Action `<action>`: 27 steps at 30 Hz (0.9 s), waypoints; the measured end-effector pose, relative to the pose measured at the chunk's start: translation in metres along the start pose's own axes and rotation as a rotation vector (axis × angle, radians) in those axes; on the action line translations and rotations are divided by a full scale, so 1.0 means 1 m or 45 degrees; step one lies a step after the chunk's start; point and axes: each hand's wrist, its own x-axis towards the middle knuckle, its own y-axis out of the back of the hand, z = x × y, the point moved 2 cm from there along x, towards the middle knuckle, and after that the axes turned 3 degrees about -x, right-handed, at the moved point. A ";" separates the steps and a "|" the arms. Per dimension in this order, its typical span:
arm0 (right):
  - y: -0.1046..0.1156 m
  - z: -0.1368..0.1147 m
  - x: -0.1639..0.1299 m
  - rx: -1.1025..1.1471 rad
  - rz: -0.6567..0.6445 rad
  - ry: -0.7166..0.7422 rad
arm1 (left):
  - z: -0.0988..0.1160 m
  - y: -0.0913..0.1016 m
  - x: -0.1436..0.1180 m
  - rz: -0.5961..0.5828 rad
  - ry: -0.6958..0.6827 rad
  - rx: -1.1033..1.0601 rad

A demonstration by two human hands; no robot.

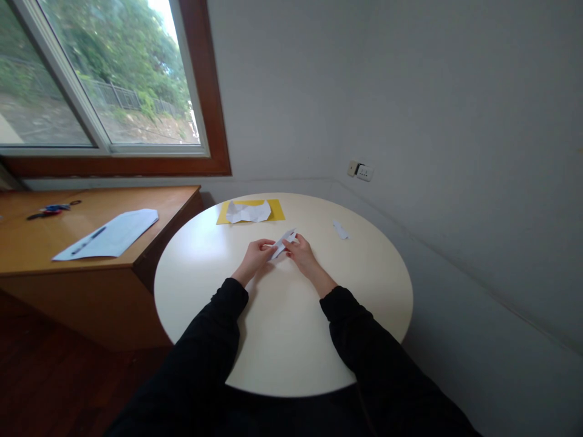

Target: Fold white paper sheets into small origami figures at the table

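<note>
A small folded piece of white paper (283, 244) is held slantwise over the middle of the round table. My left hand (257, 256) grips its lower left part between thumb and fingers. On the other side, my right hand (302, 252) pinches the same paper near its upper right part. Both hands are closed on it, with some fingertips hidden behind the paper. Beyond them, a creased white sheet (248, 212) lies on a yellow sheet (277, 210). A narrow white paper strip (339, 230) rests to the right of my hands.
The round cream table (291, 340) stands near the wall. At left is a wooden desk (177, 200) bearing white paper sheets (130, 227), a dark pen (88, 240) and a small jumble of blue, red and black items (54, 210). A wall socket (365, 173) sits behind the table.
</note>
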 end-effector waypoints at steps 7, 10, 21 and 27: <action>0.002 0.000 0.001 -0.198 -0.007 0.208 | -0.002 0.000 0.001 0.040 -0.054 0.013; 0.001 0.000 0.001 -0.264 -0.052 0.226 | 0.000 0.001 0.000 0.024 -0.111 0.120; -0.002 -0.004 -0.001 -0.401 -0.108 0.300 | -0.005 0.004 0.007 -0.069 -0.118 0.120; -0.003 -0.011 -0.008 -0.413 -0.010 0.362 | -0.002 0.003 0.005 -0.121 -0.102 0.069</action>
